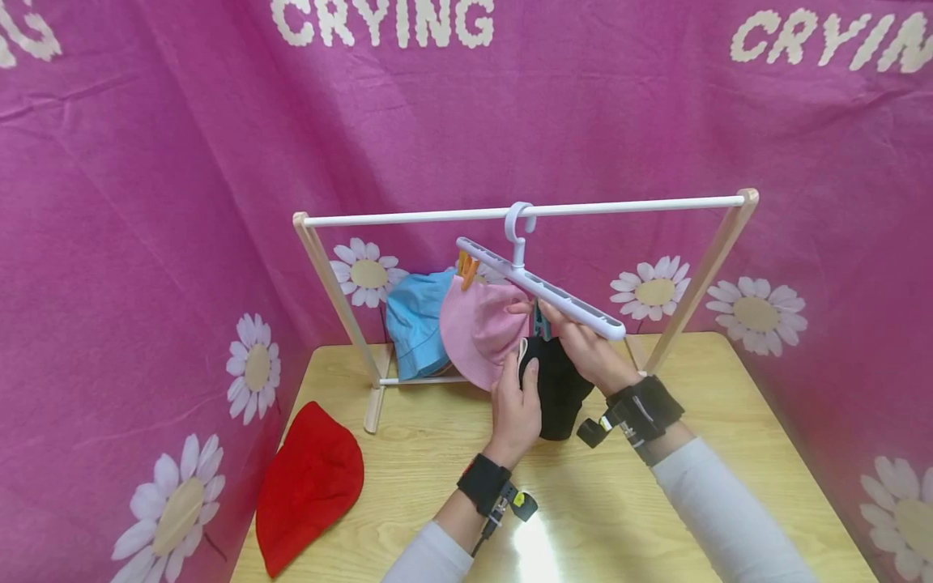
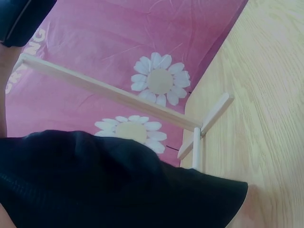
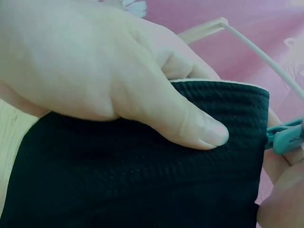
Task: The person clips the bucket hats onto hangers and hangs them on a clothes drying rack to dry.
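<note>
My left hand (image 1: pixel 516 411) grips a black hat (image 1: pixel 557 389) by its edge, thumb on the near side; the right wrist view shows that thumb (image 3: pixel 209 133) on the stitched cloth. My right hand (image 1: pixel 592 350), under the right half of a pale lilac hanger (image 1: pixel 561 301), pinches a teal clothespin (image 3: pixel 287 137) whose end meets the hat's edge. Whether it has bitten on the cloth cannot be told. A pink hat (image 1: pixel 477 324) hangs from the hanger's left end by orange clothespins (image 1: pixel 469 271). Black cloth (image 2: pixel 109 175) fills the lower left wrist view.
The hanger hooks over the white rail (image 1: pixel 627 208) of a rack with wooden legs (image 1: pixel 700 283). Behind the pink hat is a blue hat (image 1: pixel 419 324). A red hat (image 1: pixel 313 478) lies at the left of the wooden table (image 1: pixel 408 486). Pink flowered cloth (image 1: pixel 182 202) surrounds the table.
</note>
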Tool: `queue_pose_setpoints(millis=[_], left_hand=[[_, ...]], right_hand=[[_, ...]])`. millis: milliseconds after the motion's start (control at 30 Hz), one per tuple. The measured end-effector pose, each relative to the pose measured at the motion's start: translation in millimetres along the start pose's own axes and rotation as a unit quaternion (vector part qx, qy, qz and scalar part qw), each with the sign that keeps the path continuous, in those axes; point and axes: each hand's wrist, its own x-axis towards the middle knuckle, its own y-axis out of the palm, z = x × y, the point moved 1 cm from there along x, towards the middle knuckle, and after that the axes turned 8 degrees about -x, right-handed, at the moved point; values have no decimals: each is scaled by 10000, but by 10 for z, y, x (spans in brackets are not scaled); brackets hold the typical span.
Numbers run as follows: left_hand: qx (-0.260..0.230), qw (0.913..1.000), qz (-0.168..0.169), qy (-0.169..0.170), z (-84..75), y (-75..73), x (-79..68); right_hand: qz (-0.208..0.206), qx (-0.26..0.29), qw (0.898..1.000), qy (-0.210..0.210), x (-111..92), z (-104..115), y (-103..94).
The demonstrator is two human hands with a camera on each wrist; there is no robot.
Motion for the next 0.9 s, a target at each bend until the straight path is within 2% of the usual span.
queue_pose_setpoints(millis=[133,367,567,733,900], left_hand=[[91,9998,-187,35,-20,48,12],[-259,9994,-222,-68,-48,102,57],[-166,9989,-423,-85,-60,151,93],[-120,9978,-631,-131,-54,204,114],[-255,9980,-577,-95,-13,265,139]], right_hand=[[7,14,9999,-149,6,-5,24],[-60,-309,9992,-251,-15,24,34],[-149,89,9979,-627,-9,16,66],[-130,60,9972,-731,-13,-14,60],[-30,103,9971,-754,-11,-45,11]])
